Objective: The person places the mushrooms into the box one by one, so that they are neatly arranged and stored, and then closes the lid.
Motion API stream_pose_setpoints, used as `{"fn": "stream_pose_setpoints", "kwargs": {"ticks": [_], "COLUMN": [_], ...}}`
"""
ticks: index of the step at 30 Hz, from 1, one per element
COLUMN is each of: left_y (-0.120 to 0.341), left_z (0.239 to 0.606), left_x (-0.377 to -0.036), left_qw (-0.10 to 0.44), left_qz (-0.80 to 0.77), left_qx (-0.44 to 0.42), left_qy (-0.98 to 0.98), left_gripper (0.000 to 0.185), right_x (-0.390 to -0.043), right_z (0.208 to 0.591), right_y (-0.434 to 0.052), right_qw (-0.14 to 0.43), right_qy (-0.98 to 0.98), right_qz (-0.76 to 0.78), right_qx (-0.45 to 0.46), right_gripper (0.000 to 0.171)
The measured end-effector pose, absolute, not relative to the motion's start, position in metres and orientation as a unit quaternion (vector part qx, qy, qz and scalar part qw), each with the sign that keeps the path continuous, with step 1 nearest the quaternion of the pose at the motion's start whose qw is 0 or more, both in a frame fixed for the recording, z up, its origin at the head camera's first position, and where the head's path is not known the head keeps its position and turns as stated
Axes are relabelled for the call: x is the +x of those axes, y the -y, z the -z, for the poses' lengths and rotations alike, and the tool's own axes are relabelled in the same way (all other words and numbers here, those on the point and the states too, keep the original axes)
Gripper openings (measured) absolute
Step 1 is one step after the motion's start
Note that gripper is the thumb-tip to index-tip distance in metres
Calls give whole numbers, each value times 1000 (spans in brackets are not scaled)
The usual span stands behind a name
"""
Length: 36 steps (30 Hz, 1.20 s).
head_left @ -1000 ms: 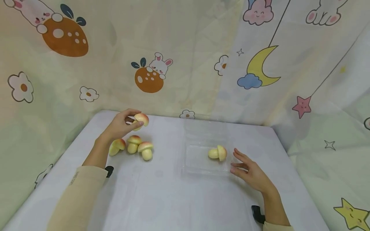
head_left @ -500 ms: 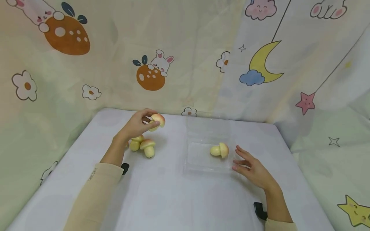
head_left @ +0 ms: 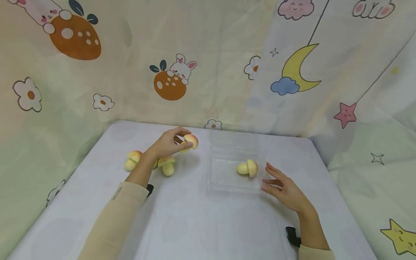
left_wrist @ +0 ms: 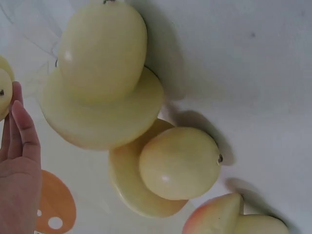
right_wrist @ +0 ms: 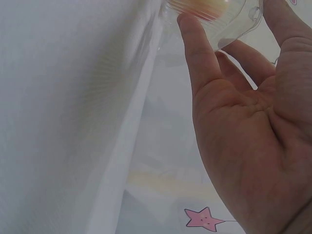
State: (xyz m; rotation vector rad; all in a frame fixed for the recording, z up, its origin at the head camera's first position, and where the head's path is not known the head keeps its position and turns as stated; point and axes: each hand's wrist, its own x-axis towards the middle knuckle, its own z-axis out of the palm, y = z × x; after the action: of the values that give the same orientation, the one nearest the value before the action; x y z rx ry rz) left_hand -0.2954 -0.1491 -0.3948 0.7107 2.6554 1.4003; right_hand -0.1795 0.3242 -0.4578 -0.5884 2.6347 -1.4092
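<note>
"Anything hidden?"
"The left forearm [head_left: 139, 174] mostly covered the middle mushroom [head_left: 155, 164]; the clear box [head_left: 224, 186] looked faint."
"The hands?"
"The left hand [head_left: 169, 142] pinched another mushroom [head_left: 193, 140] above the table [head_left: 227, 224]; the right hand [head_left: 286, 191], fingers spread, touched the box's edge."

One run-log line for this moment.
left hand: holds mushroom | right hand: at clear container | inside: one mushroom | table: three more mushrooms

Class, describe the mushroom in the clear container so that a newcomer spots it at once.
On the white table, right of its middle, sits the clear container, with the right hand at its side. In it lies a pale yellow mushroom, stem pointing left, cap right. Unlike the mushrooms on the table or the one in the left hand, it alone is in the container.
</note>
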Motion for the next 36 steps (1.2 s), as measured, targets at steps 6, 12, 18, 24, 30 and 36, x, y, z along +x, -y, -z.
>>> {"fn": "stream_pose_setpoints", "kwargs": {"ticks": [6, 12, 18, 24, 30, 36], "left_y": [138, 126, 116, 103, 91, 73], "left_z": [395, 393, 392, 394, 397, 399], "left_x": [-295, -292, -292, -295, -297, -302], "left_qw": [33, 34, 34, 30, 35, 40], "left_qz": [-458, -446, -445, -457, -463, -470], "left_qx": [235, 243, 255, 276, 282, 291], "left_qy": [-857, -861, -858, -845, -839, -832], "left_gripper": [49, 48, 45, 45, 43, 45], "right_x": [-179, -178, -179, -180, -180, -179], "right_z": [456, 457, 457, 455, 456, 455], "right_y": [-323, -323, -322, -322, -320, -321], "right_qw": [53, 52, 53, 51, 56, 50], "right_qy": [-863, -858, -862, -864, -862, -864], "right_qz": [464, 474, 466, 463, 463, 462], "right_qx": [-191, -190, -194, -192, -196, -192], "right_gripper": [79, 79, 78, 79, 79, 78]}}
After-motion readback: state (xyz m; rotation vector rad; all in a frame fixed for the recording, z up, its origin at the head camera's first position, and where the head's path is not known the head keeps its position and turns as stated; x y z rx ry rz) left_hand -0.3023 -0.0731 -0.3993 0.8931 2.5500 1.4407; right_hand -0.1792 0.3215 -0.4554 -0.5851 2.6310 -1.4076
